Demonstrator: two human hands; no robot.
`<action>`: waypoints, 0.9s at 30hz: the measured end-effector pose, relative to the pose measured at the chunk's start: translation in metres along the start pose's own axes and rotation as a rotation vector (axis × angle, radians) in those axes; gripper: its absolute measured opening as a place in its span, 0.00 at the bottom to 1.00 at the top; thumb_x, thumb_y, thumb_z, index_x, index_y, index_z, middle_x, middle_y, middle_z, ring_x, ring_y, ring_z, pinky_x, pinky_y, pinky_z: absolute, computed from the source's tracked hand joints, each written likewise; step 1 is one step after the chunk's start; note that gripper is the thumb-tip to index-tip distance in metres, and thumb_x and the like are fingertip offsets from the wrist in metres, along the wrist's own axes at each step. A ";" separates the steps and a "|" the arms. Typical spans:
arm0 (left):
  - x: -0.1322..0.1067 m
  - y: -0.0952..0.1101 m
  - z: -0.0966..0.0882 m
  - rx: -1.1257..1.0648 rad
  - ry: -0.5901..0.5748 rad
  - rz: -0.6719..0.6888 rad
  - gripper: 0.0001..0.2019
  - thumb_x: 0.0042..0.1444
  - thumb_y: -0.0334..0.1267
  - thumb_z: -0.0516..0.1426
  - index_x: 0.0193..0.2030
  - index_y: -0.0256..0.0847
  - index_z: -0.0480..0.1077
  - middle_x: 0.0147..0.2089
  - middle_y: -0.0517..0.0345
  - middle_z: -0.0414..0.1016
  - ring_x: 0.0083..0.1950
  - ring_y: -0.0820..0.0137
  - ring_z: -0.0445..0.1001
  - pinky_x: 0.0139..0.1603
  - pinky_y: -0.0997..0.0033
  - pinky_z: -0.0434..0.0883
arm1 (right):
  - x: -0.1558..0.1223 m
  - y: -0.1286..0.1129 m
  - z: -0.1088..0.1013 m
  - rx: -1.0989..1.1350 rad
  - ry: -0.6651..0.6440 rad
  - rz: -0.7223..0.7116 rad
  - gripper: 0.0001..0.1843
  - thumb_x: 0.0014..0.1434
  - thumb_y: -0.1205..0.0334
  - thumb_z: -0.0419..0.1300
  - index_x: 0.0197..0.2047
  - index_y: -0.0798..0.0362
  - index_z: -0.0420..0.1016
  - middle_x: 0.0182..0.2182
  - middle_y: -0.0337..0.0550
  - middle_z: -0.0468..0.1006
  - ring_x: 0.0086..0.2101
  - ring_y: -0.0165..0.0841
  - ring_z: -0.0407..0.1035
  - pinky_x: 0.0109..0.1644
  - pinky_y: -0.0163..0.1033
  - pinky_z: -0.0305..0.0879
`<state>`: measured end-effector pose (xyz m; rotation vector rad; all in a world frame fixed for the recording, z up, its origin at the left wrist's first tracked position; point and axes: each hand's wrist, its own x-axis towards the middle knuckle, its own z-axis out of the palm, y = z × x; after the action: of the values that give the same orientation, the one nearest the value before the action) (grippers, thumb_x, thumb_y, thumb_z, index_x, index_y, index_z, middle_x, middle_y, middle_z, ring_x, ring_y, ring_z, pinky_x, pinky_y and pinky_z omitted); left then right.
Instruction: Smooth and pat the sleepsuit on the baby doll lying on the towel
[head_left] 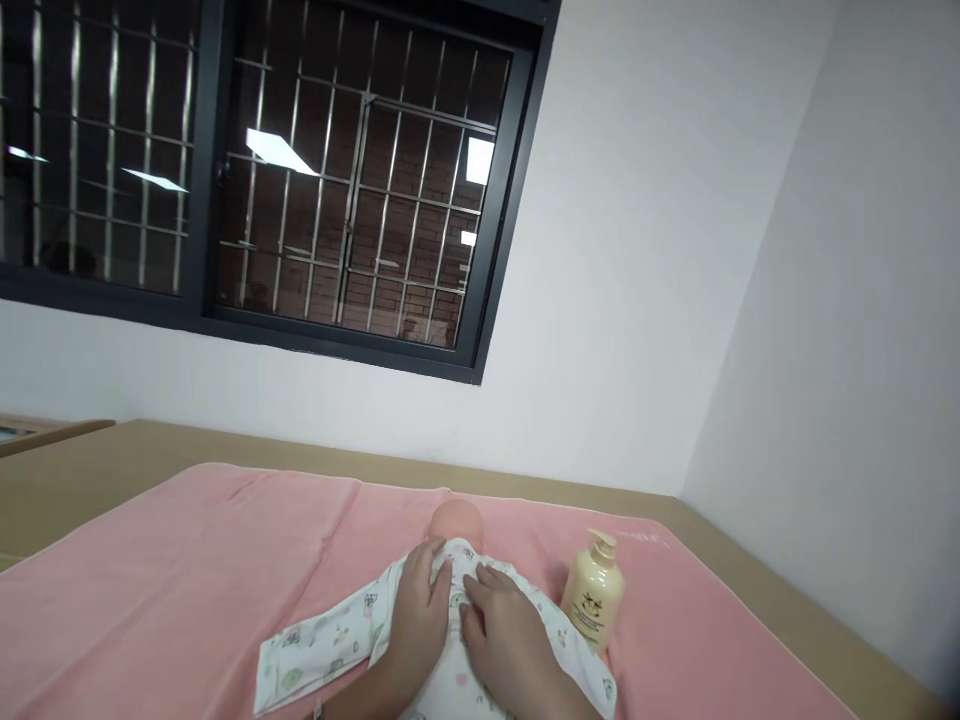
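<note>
A baby doll (455,521) lies on a pink towel (187,580), dressed in white printed clothing (337,635). My left hand (420,610) rests on the doll's chest, fingers curled against the fabric near the collar. Beside it, my right hand (506,625) lies on the garment with its fingertips pressed together at the front of the clothing. The two hands almost touch over the doll's chest. Only the top of the doll's head shows beyond my fingers.
A cream pump bottle (594,592) stands on the towel just right of the doll. The towel covers a tan surface (90,465) set against a white wall under a barred dark window (300,180). Another wall closes the right side.
</note>
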<state>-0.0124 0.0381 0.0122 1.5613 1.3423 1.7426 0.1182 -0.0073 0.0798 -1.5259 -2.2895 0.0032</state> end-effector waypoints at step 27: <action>0.006 0.021 -0.008 0.694 -0.356 0.093 0.22 0.63 0.40 0.43 0.54 0.34 0.70 0.54 0.41 0.74 0.57 0.56 0.70 0.59 0.58 0.62 | 0.024 0.026 0.006 0.147 -0.090 0.092 0.24 0.68 0.55 0.44 0.57 0.59 0.70 0.59 0.54 0.70 0.59 0.42 0.62 0.62 0.45 0.53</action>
<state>-0.0154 0.0315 0.0340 2.1909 1.8004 0.9946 0.1316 0.0260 0.0766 -1.5823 -2.2297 0.2642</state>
